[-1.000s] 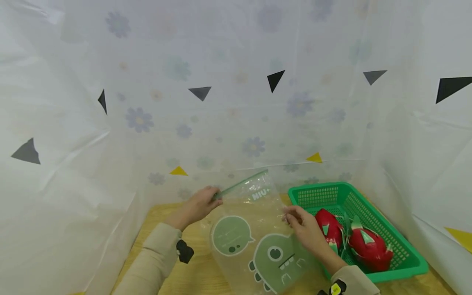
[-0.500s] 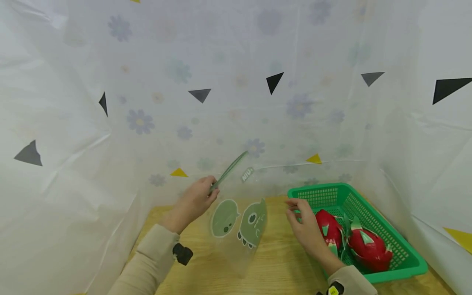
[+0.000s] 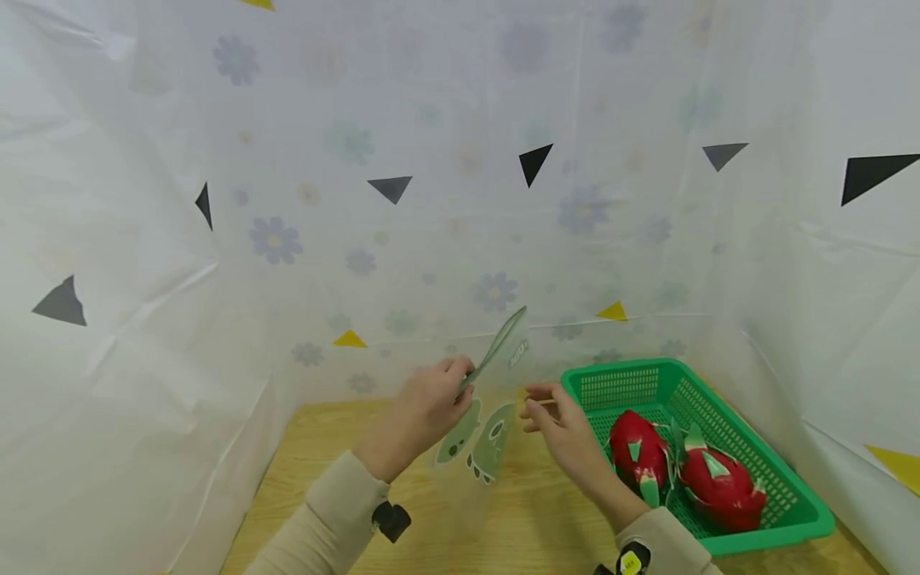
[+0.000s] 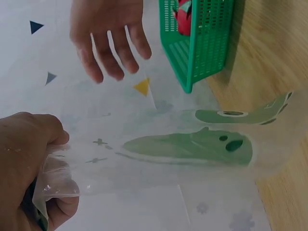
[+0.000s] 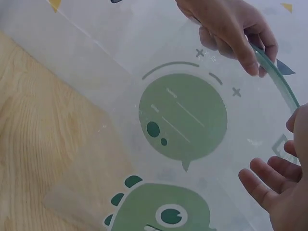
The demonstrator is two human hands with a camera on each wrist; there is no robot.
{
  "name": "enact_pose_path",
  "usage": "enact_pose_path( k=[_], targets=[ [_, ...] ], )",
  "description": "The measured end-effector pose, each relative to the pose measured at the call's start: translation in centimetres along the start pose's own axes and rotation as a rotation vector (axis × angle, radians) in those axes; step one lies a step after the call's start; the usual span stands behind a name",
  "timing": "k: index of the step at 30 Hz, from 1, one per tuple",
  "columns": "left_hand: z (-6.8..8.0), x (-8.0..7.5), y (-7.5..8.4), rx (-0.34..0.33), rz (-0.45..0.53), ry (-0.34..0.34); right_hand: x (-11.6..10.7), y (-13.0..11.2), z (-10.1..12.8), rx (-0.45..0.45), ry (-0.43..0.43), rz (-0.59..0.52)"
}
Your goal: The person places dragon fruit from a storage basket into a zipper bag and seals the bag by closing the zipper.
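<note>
A clear zip bag [image 5: 183,115] with a green dinosaur and speech-bubble print hangs above the table. My left hand [image 3: 434,403] pinches it at one end of its green zip edge [image 3: 496,343]. In the left wrist view the thumb and fingers of the left hand [image 4: 38,163] grip the bag's corner. Beside the bag's other side is my right hand [image 3: 564,431], its fingers loosely bent and holding nothing. In the right wrist view the right hand's fingers [image 5: 272,180] are spread close to the printed film.
On the right of the wooden table [image 3: 331,447] stands a green plastic basket [image 3: 783,471]. Two red dragon fruits, one nearer the left [image 3: 638,451] and one to its right [image 3: 726,487], lie in it. White patterned sheeting [image 3: 460,200] encloses the table.
My right hand has let go of the bag's side, and the bag has narrowed and turned edge-on. The left hand has moved right with it, and the right hand slightly left.
</note>
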State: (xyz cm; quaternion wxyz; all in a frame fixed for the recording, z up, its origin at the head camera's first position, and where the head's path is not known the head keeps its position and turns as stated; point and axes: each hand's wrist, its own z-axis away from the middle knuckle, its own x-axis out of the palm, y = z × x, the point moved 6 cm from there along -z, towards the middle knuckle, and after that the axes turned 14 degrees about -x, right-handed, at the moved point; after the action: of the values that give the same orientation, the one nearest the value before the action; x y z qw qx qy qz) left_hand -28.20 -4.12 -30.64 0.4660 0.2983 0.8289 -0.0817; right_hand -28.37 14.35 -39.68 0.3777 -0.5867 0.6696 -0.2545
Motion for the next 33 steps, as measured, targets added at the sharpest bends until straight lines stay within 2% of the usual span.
enact_pose_path(
  k=[8, 15, 19, 22, 25, 27, 30, 33],
  targets=[
    [0.6, 1.6, 2.6, 0.025, 0.067, -0.120, 1.2, -1.3, -0.4, 0.015, -0.053, -0.150],
    [1.0, 2.9, 3.8, 0.013, 0.162, -0.240, 1.5, -1.7, -0.1, 0.096, -0.066, -0.304],
    [1.3, 3.8, 3.9, -0.032, 0.262, -0.342, 1.4, -1.9, 0.1, 0.131, -0.063, -0.311],
    [1.4, 4.3, 3.5, -0.110, 0.335, -0.389, 1.4, -2.1, 0.2, 0.141, -0.073, -0.293],
    [1.4, 4.5, 2.9, -0.205, 0.393, -0.379, 1.3, -2.3, 0.2, 0.147, -0.082, -0.268],
    [1.5, 4.5, 2.6, -0.243, 0.417, -0.349, 1.3, -2.5, 0.2, 0.138, -0.087, -0.259],
    [1.5, 4.3, 2.5, -0.240, 0.428, -0.303, 1.3, -2.6, 0.1, 0.123, -0.082, -0.249],
    [1.5, 4.3, 2.5, -0.239, 0.438, -0.290, 1.3, -2.6, 0.0, 0.109, -0.078, -0.239]
  ],
)
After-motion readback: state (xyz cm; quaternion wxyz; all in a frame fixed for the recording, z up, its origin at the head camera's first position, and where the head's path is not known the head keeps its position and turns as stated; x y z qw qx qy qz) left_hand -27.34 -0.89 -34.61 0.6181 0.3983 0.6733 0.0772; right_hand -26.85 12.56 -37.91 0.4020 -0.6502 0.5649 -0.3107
